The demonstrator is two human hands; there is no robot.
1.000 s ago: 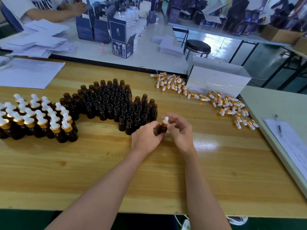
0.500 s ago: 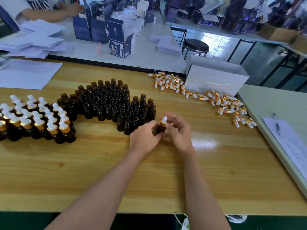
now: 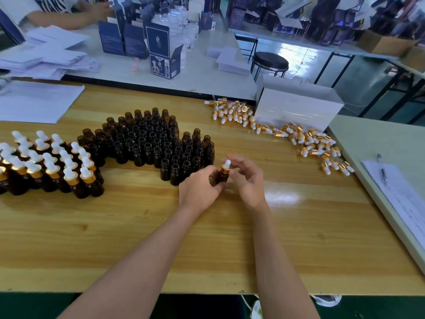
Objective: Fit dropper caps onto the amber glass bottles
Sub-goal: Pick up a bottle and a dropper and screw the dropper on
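My left hand (image 3: 199, 187) grips one amber bottle (image 3: 222, 177) standing on the wooden table (image 3: 299, 226). My right hand (image 3: 247, 178) pinches the gold-and-white dropper cap (image 3: 226, 166) sitting on that bottle's neck. Just behind and to the left stands a cluster of several open amber bottles (image 3: 151, 139). Further left is a group of capped bottles (image 3: 46, 164) with white bulbs. A scatter of loose dropper caps (image 3: 299, 137) lies at the back right.
A white box (image 3: 299, 107) stands behind the loose caps. Paper sheets (image 3: 34, 102) lie at the back left, and a clipboard with a pen (image 3: 391, 180) on the side table at right. Another person's arm (image 3: 69, 17) works at the far table among blue cartons.
Both hands stay on the same bottle and cap; the right fingers have shifted slightly around the cap. The view has drifted a little.
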